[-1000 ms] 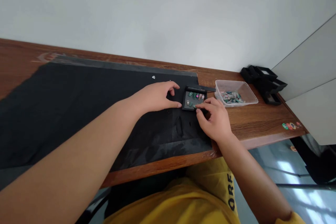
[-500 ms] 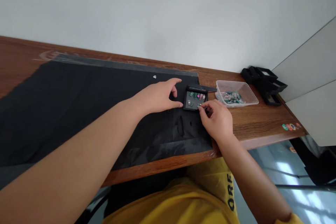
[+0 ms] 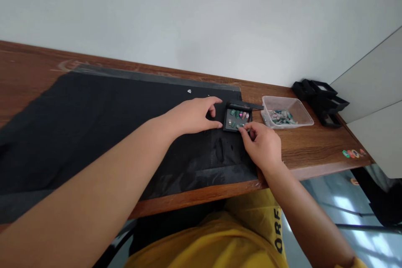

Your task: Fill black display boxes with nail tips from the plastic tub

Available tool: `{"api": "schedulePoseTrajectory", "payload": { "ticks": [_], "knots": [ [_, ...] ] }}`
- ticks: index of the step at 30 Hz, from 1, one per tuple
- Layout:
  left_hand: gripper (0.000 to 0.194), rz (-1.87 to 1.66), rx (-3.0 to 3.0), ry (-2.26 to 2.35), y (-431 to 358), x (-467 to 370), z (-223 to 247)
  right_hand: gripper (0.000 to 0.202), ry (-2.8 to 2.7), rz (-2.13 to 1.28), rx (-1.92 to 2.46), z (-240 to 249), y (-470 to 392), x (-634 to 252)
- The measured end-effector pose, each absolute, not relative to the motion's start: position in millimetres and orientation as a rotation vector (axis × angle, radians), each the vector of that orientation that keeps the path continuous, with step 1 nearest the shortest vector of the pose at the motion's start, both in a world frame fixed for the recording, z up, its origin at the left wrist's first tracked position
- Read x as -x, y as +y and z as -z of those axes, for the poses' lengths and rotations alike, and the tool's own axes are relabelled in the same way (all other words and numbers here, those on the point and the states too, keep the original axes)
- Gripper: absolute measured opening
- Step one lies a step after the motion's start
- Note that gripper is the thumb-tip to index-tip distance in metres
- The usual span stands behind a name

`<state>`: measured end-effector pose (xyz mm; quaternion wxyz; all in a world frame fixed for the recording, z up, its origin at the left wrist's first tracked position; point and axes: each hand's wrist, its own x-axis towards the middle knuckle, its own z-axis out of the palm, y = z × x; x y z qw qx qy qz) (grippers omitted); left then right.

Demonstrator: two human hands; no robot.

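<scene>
A small black box [image 3: 228, 124] lies with its lid [image 3: 245, 105] raised, near the right end of a black mat [image 3: 125, 109]. Several green, pink and pale nail-shaped pieces [image 3: 237, 114] sit in two rows on its grey inside. My left hand [image 3: 201, 114] is at the box's left side, thumb and fingers apart, with nothing held. At the lower right corner of the box, my right hand [image 3: 262, 142] pinches one small greenish piece [image 3: 239, 126] between thumb and index finger, low over the lower row. Its fingers hide part of that corner.
Right of the box, a clear plastic tub [image 3: 303, 115] holds a heap of similar pieces. Black open boxes [image 3: 323, 96] are stacked behind it against the wall. Round stickers [image 3: 351, 153] mark the table's right edge. A tiny pale piece [image 3: 189, 91] lies on the mat.
The whole view has shifted slightly. My right hand stays at the lower right of the box, its fingertips barely moved. My left hand keeps its spread pose beside the box.
</scene>
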<state>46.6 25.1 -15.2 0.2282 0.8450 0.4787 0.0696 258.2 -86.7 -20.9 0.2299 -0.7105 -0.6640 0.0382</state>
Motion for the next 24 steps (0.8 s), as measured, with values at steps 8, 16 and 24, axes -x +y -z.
{"api": "schedulePoseTrajectory", "payload": {
  "ticks": [8,16,24],
  "knots": [
    [0.070,-0.172,-2.328,1.314,23,-49,12,0.015,-1.804,-0.130,1.984,18,-84,-255],
    [0.061,-0.201,-2.311,1.271,20,-50,12,0.015,-1.837,-0.131,1.974,18,-85,-250],
    [0.061,-0.128,-2.360,1.224,22,-51,8,0.021,-1.732,-0.063,1.930,17,-84,-260]
  ]
}}
